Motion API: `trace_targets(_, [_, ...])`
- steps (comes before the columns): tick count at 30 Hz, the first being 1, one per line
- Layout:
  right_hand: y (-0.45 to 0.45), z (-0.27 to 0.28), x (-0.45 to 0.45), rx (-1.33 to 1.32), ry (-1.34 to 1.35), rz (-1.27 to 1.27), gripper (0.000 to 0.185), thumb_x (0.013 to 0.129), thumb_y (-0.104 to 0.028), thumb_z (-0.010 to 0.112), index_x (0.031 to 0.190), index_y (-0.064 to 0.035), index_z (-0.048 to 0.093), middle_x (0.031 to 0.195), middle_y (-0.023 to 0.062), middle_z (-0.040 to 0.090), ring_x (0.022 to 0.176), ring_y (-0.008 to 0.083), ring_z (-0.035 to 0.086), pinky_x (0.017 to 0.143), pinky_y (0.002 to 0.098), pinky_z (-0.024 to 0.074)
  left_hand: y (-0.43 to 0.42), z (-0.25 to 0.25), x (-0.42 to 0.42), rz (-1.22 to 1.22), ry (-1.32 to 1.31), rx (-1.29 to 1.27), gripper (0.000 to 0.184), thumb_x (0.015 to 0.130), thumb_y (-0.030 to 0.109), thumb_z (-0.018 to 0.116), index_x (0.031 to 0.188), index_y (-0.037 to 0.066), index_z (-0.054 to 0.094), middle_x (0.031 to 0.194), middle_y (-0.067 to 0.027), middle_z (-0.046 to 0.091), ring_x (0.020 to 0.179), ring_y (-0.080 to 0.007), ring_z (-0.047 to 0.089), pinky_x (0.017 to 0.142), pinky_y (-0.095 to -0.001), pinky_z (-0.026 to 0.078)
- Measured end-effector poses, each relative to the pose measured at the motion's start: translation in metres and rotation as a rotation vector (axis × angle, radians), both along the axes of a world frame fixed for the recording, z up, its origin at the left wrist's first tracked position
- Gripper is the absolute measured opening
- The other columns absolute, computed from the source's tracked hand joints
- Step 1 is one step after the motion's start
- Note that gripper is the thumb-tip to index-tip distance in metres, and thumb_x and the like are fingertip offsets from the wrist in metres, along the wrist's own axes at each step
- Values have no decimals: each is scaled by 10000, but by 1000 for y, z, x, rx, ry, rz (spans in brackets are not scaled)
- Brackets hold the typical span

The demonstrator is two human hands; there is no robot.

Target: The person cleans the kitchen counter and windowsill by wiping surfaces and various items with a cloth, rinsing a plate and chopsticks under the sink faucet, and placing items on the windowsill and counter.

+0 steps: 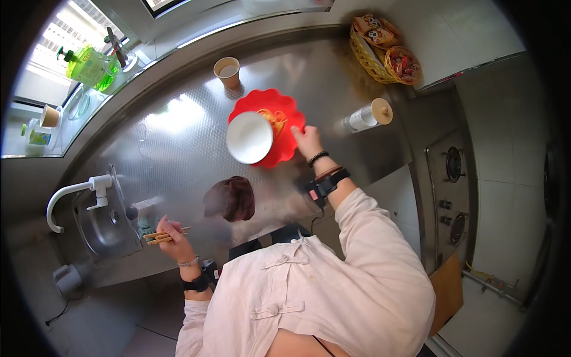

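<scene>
To the right of the sink (104, 231), the red plate (284, 105), overlapped by a white bowl (248, 138), is gripped by the right hand (307, 141), chopsticks (156, 237) by the left hand (172, 236); plate handling seems underway, any shift calling for level support.

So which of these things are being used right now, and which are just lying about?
Seemingly in use:
chopsticks, held in the left hand
red plate, its rim in the right hand
white bowl, overlapping the plate

Lying about:
paper cup
dark bundle
lidded jar
yellow basket
</scene>
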State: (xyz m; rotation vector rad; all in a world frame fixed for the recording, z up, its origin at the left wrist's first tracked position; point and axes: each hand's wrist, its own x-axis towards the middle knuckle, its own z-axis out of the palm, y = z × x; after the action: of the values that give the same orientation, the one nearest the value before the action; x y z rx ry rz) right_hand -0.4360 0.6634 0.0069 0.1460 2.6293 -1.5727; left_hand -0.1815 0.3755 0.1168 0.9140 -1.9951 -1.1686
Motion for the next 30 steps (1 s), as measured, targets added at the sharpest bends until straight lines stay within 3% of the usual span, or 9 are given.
trace_targets(1, [11,-4,-10,-29,-12,-42,412,783,-329,614,630,46,541,596,234,543,543,330,553,525,409,422,2,-1,-3,-15,0,-21,263,933,202,423,963,-20,562,616,-20,525,525,-65,436,485,-195,364])
trace_targets(4, [40,-48,-45,-57,-99,-157,255,849,-239,587,771,3,601,651,30,580,533,105,516,473,270,431,9,-3,-10,-32,-27,-77,251,932,197,427,958,-11,565,614,-20,524,522,-65,435,478,-197,360])
trace_targets(8, [41,-45,-73,-296,-208,-383,220,845,-220,584,799,-5,592,677,47,586,505,129,537,414,262,447,11,-11,-18,-52,-37,-20,246,933,200,428,942,-3,566,611,-21,519,513,-63,429,467,-195,350])
trace_targets(10, [40,-64,-97,-287,-154,-591,393,796,-294,595,764,98,582,668,210,603,627,309,597,623,384,477,12,-14,-21,-62,-37,-15,247,934,201,425,938,-3,565,609,-22,517,511,-62,426,465,-193,347])
trace_targets(13, [31,-57,-125,-300,-158,-826,388,793,-287,587,792,101,589,730,229,618,672,319,611,656,387,482,10,-17,-22,-70,-51,-15,253,937,206,422,937,-4,564,602,-20,510,510,-60,427,463,-189,347])
trace_targets(17, [22,-21,-164,-645,-192,-1017,396,825,-289,581,958,82,544,826,173,611,605,277,625,394,291,517,15,-16,-24,-57,-119,-44,264,935,221,428,937,-6,563,595,-17,505,515,-64,441,471,-193,358])
trace_targets(25, [41,-19,-217,-1008,-190,-959,544,776,-76,581,1257,-19,333,1117,163,497,785,251,596,657,368,530,23,-18,-25,-54,-186,-20,267,935,220,430,933,-10,566,605,-20,514,525,-71,448,489,-200,370])
trace_targets(27, [37,-9,-217,-925,-50,-1006,564,777,-76,555,1286,-40,316,1188,173,447,941,273,550,767,397,492,25,-19,-27,-50,-180,-18,266,934,218,430,935,-11,566,609,-22,517,526,-71,449,490,-200,371])
trace_targets(30, [36,-7,-207,-330,55,-935,591,781,-107,512,1327,-73,287,1225,188,419,1098,343,444,922,424,380,24,-23,-26,-55,-181,-35,273,937,226,423,940,-6,566,613,-18,515,527,-66,446,488,-197,369])
